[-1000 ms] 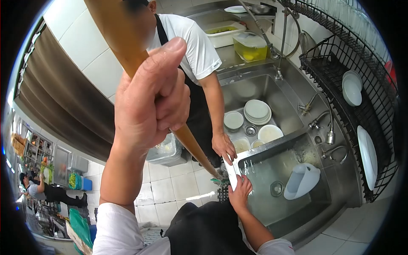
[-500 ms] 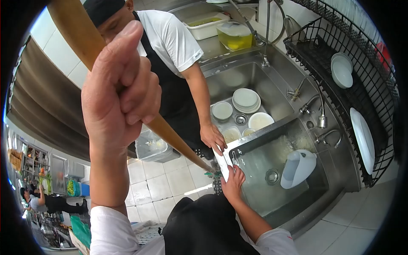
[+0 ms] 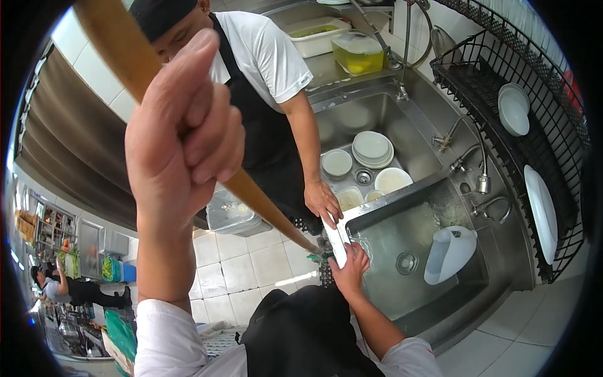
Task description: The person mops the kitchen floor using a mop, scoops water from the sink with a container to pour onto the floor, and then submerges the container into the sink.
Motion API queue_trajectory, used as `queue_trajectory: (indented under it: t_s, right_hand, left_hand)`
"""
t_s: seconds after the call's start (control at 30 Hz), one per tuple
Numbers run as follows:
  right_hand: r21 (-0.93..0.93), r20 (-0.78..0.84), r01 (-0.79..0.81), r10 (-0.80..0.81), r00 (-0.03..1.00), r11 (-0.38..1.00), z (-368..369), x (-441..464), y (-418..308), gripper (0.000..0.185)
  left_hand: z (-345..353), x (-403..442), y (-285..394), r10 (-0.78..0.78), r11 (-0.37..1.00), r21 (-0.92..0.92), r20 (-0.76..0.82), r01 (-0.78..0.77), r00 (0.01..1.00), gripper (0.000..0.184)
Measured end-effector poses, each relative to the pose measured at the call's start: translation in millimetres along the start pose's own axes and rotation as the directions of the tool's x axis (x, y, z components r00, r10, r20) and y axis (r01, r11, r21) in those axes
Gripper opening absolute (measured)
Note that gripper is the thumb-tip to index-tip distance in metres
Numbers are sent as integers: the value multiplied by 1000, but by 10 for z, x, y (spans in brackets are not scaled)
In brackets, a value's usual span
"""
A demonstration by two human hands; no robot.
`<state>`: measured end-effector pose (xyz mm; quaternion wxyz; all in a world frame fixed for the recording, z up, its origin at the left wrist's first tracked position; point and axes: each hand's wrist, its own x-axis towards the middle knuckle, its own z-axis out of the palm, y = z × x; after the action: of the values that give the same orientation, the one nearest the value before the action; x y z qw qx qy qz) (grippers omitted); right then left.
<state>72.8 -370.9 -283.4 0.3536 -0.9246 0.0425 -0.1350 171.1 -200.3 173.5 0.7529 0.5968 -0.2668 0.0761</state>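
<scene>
My left hand (image 3: 182, 119) is large in the foreground, closed in a fist around a thick wooden pole (image 3: 270, 210). The pole slants from the upper left down toward the floor by the sink, where a bit of green shows near its lower end. At the sink's near corner, my right hand (image 3: 352, 267) has its fingers on a narrow white object (image 3: 337, 240), whose kind I cannot make out. A co-worker's hand (image 3: 323, 204) touches the other end of that white object.
The co-worker (image 3: 264, 69) stands across, in a black apron. The near basin (image 3: 402, 314) holds water and a white scoop-shaped container (image 3: 451, 254). Bowls and stacked plates (image 3: 372, 147) sit in the far basin. A black rack (image 3: 502, 151) holds dishes on the right; a bin (image 3: 232, 210) stands on the floor.
The whole view has shifted slightly, so things sit a little to the right. Both my hands keep their holds, and the co-worker's hand stays at the white object.
</scene>
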Motion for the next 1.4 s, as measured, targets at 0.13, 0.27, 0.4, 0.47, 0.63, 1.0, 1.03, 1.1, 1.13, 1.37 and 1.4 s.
queue_trajectory:
  t_s: [0.13,0.27,0.4,0.47,0.63,1.0,1.03,1.1,1.13,1.37,1.4]
  right_hand:
    - [186,-163,-30,61,985,982,90,386,157,54]
    - [550,84,-354,371,925,757,101,1313,115,64]
    - [901,333,-368,180,926,229,280,2032,-16,83]
    - [859,510,-500,-101,854,111,197,2234,-185,89]
    - [851,517,-480,-190,834,213,185,2221,-487,88]
    - [838,545,-486,-365,755,247,308,1846,-704,77]
    - [805,593,-523,-419,688,281,241,1861,-714,77]
    - [728,676,-587,-514,528,354,149,1863,-740,77]
    - [683,710,-617,-551,438,390,145,1814,-736,77]
    - [746,666,-451,-568,484,490,126,1428,-878,80]
    - [763,647,-425,-576,500,488,137,1142,-1008,81]
  left_hand:
    - [-130,-153,68,1,999,-49,-7,-1,1000,40]
    - [-184,-365,78,11,999,-31,-70,-14,997,38]
    - [-296,-544,44,18,999,45,-50,-16,999,37]
    - [-321,-599,36,1,999,51,-85,3,996,37]
    - [-339,-700,96,-13,996,85,-121,23,993,38]
    - [-403,-815,77,-42,994,90,-218,63,975,39]
    - [-428,-815,66,-33,993,105,-203,55,979,38]
    - [-431,-793,48,-19,994,107,-170,38,985,38]
    - [-434,-793,39,-20,993,108,-155,37,988,39]
    - [-228,-547,-58,40,973,223,-437,65,899,39]
    - [-165,-484,-89,65,970,234,-492,60,868,40]
